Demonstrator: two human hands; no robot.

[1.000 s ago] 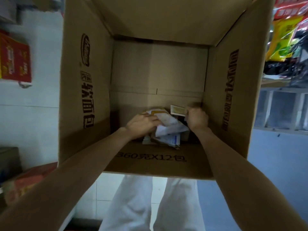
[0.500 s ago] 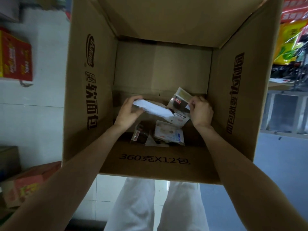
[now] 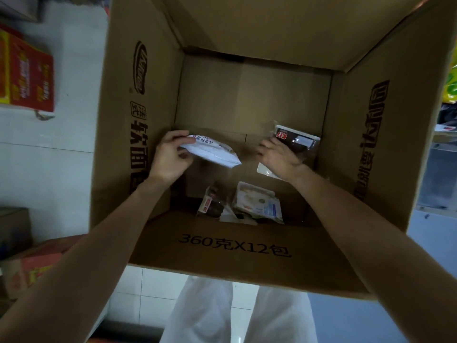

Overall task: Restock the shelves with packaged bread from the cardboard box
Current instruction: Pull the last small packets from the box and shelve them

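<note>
— Starting at the far left: what sits outside the cardboard box [image 3: 158, 219]?

— Red carton [image 3: 27, 75] on the white tiled floor, upper left. A second reddish carton [image 3: 32, 268] lower left, partly cut off.

— The left hand?

— Left hand [image 3: 170, 157] is inside the box near the left wall, fingers and thumb curled, pinching one end of a white bread packet [image 3: 212, 152] held above the bottom.

— Box bottom?

— Two more packets lying there, touching: a dark packet with a red label [image 3: 210, 206], and a pale packet [image 3: 257, 204] just right of it.

— The right hand?

— Right hand [image 3: 279, 154] grips a dark bread packet [image 3: 296, 142] raised near the right wall; another pale packet edge shows under the wrist.

— Beyond the box?

— Shelf [image 3: 440, 169] at the right edge, blurred.
</note>
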